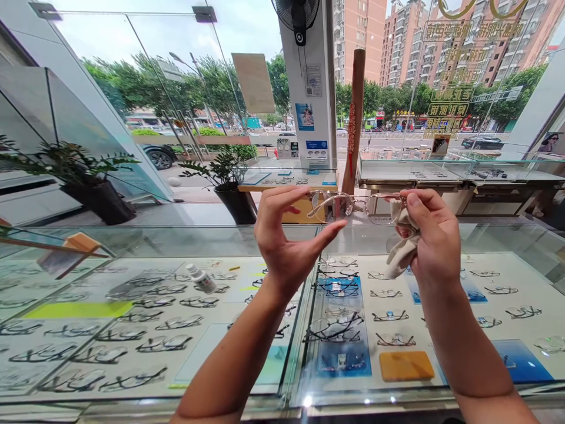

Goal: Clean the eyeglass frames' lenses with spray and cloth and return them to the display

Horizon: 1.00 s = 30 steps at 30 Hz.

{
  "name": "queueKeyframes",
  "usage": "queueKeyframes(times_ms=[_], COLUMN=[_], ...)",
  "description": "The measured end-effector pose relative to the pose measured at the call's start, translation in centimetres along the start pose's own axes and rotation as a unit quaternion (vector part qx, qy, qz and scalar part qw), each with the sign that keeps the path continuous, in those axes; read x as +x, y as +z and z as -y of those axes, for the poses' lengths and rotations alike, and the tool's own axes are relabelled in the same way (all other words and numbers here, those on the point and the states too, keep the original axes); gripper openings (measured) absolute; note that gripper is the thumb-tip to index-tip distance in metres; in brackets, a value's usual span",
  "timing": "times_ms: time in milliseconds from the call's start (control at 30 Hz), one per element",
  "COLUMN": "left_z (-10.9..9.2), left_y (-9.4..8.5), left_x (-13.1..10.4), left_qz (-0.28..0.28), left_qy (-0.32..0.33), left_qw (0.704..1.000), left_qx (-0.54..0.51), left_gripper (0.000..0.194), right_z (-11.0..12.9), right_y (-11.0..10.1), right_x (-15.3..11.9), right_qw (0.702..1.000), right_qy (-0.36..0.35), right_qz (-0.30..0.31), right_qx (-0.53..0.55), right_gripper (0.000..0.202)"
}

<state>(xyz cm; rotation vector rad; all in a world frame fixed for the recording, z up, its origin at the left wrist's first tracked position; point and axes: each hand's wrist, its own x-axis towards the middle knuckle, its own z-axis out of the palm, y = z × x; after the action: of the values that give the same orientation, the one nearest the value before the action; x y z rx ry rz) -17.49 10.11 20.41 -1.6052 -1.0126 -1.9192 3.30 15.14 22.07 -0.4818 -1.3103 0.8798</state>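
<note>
Above the glass case (212, 238), you are holding up a pair of glasses (351, 207). Your right hand (435, 238) is pinching one end, with a pale cloth (402, 252) hanging beneath. Your left hand (286, 241) is curving around the other lens, thumb and finger wide apart; I can't tell if it's gripping.

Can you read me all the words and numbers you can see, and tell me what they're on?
"隐形眼镜": how one line seems to read in the gold window lettering; I can't read the other lines surely.
White bottle: label too blurred to read.
Paper notice on the pillar: too small to read.
Blue sign lower down: too small.
Red shop sign across the street: too small.
I can't read any numbers.
</note>
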Motion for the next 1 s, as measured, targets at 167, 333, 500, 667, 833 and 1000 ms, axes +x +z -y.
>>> queueKeyframes(times_ms=[167,333,500,667,833,1000], left_z=[-0.2,-0.5,-1.3,-1.6,-1.1,-0.4], left_y=[0.0,-0.1,-0.3,-0.5,-0.5,-0.5], left_x=[-0.2,-0.3,-0.2,-0.1,-0.3,-0.3], left_qz=[0.009,0.020,0.018,0.019,0.033,0.044], left_qy=[-0.059,-0.092,-0.123,-0.169,-0.168,-0.145], left_qw=[0.996,0.992,0.988,0.977,0.975,0.977], left_qx=[-0.068,-0.084,-0.094,-0.127,-0.140,-0.147], left_gripper=[0.062,0.064,0.060,0.057,0.057,0.059], right_z=[0.6,0.8,0.5,0.2,0.0,0.1], right_y=[-0.1,-0.4,-0.4,-0.4,-0.4,-0.4], right_x=[-0.5,-0.4,-0.2,0.0,0.1,0.0], right_qw=[1.000,0.999,0.998,0.998,0.999,1.000], right_qy=[-0.010,-0.024,-0.031,-0.021,-0.013,-0.004], right_qz=[-0.013,-0.016,-0.007,0.005,0.015,0.021], right_qx=[-0.017,-0.041,-0.061,-0.059,-0.032,-0.022], right_gripper=[0.032,0.031,0.034,0.038,0.035,0.033])
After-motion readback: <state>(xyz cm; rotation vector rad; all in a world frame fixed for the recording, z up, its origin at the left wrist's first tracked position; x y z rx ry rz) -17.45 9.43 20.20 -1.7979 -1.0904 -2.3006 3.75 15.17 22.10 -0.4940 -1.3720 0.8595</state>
